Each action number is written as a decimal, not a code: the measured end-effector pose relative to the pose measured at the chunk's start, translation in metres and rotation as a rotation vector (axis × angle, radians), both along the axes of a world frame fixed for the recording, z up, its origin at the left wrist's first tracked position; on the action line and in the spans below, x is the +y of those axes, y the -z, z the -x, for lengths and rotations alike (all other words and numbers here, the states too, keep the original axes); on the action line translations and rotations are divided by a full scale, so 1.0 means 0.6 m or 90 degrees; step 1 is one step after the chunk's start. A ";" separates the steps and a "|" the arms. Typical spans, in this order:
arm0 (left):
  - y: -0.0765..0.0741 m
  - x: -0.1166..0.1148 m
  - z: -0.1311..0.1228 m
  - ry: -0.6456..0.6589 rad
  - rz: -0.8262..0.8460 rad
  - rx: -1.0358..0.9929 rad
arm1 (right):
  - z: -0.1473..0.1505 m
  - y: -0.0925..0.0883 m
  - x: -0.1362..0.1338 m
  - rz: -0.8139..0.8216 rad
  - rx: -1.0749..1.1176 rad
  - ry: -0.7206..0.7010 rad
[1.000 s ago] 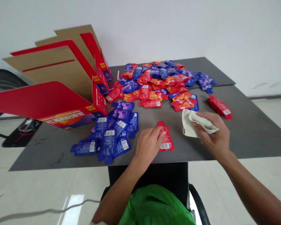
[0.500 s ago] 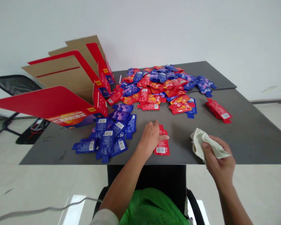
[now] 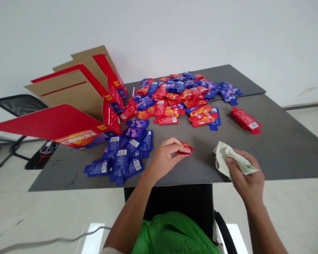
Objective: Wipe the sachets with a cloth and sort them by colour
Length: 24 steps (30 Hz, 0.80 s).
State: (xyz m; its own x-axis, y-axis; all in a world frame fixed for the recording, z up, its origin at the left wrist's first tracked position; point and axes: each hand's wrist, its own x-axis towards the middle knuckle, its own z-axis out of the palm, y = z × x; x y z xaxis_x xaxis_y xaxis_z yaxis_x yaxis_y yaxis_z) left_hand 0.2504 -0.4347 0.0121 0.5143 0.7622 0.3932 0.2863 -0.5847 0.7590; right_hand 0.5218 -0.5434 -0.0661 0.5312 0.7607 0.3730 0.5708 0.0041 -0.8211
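Note:
My left hand (image 3: 167, 155) is closed on a red packet (image 3: 187, 148) by its edge, over the middle front of the grey table. To its right, my right hand (image 3: 246, 173) grips a crumpled whitish cloth (image 3: 224, 158) between thumb and fingers. Left of my left hand lies a group of blue packets (image 3: 121, 158), most with barcodes showing. Farther back spreads a large mixed pile of red and blue packets (image 3: 172, 93). A few red packets (image 3: 245, 120) lie apart on the right, beyond the cloth.
Open red cardboard boxes (image 3: 111, 120) stand in a row on the left side of the grey table (image 3: 281, 151). Behind them is a black chair (image 3: 18, 104). A grey cable (image 3: 55, 240) crosses the floor at the lower left.
The red packet, flat on the table before, is now tilted up in my left hand, whose fingers have closed on it. My right hand still holds the cloth. The whole view has shifted slightly.

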 end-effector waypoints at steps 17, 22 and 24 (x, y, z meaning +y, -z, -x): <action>0.089 -0.150 0.033 -0.009 -0.246 0.341 | 0.058 -0.117 0.109 -0.069 -0.249 -0.404; 0.114 -0.153 0.032 -0.045 -0.261 0.330 | 0.108 -0.078 0.134 -0.013 -0.469 -0.721; 0.120 -0.153 0.033 -0.051 -0.288 0.311 | 0.107 -0.062 0.155 -0.017 -0.500 -0.713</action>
